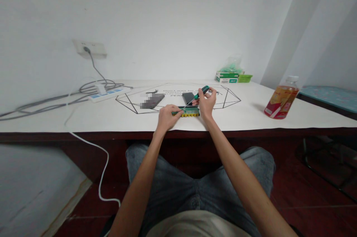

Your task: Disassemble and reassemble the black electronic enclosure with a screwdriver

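Note:
A green circuit board (192,111) with a row of yellow ports along its near side sits close to the table's front edge. My left hand (166,118) is closed at the board's left end, thumb and fingertips pinching it. My right hand (208,105) grips a screwdriver (201,93) by its green and black handle. The screwdriver slants down to the left, its thin shaft reaching the board beside my left fingertips. Whether the tip sits in a screw is too small to make out. Just behind the board lies a flat black case (187,98), partly covered by my right hand.
A dark flat object (156,100), partly blurred out, lies left on the white table (245,118). Further left are a power strip (108,94) and grey cables (83,92). Right stand a drink bottle (282,99) and, at the back, green-white boxes (227,77).

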A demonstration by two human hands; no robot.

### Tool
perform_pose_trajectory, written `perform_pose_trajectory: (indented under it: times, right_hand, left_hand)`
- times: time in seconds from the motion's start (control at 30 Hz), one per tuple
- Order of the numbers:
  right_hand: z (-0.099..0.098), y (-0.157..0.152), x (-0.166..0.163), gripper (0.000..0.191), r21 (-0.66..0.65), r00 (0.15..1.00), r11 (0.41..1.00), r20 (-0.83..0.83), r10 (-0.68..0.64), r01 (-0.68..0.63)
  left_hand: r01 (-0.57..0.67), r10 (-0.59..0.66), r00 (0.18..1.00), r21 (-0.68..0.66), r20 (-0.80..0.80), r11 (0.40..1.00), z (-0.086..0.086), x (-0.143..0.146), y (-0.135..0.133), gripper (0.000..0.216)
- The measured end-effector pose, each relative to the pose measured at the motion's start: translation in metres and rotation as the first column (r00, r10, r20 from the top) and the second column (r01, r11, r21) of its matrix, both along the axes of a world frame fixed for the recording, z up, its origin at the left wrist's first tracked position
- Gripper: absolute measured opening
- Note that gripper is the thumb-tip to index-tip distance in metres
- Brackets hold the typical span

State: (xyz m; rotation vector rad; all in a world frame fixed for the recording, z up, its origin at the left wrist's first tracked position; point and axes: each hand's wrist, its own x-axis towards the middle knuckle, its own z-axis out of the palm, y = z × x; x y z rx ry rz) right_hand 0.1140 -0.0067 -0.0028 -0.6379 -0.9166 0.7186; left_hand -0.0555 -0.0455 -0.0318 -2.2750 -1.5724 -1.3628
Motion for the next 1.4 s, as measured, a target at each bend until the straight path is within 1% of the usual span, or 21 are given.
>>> perform_pose_trajectory:
  times: [0.43, 0.7, 0.9, 1.17, 1.4]
  right_hand:
    - [-0.0009, -0.0011, 0.0003, 0.049, 0.030, 1.000, 1.000, 0.026, -0.009, 0.008]
    - [-0.0014, -0.0010, 0.0000, 0.050, 0.032, 0.999, 0.999, 0.034, -0.005, 0.004]
    - [-0.0036, 0.0007, -0.0002, 0.051, 0.049, 0.997, 0.998, 0.075, -0.032, 0.029]
    - [-0.0010, -0.0022, -0.0013, 0.049, 0.045, 0.995, 0.998, 0.092, -0.047, 0.043]
    - [-0.0007, -0.0012, -0.0016, 0.048, 0.045, 0.994, 0.998, 0.093, -0.055, 0.051]
  left_hand:
    - [-0.016, 0.016, 1.000, -0.001, -0.023, 1.000, 0.0002, 0.0000, 0.0002, 0.018]
    - [-0.045, 0.044, 0.996, -0.004, -0.083, 0.999, 0.0030, 0.0010, -0.0025, 0.018]
    - [-0.054, 0.054, 0.994, 0.004, -0.094, 0.999, 0.0034, 0.0013, -0.0030, 0.018]
    - [-0.038, 0.040, 0.995, 0.022, -0.091, 0.999, 0.0032, 0.0016, -0.0036, 0.019]
    - [-0.031, 0.032, 0.996, 0.007, -0.089, 0.999, 0.0040, 0.0017, -0.0049, 0.016]
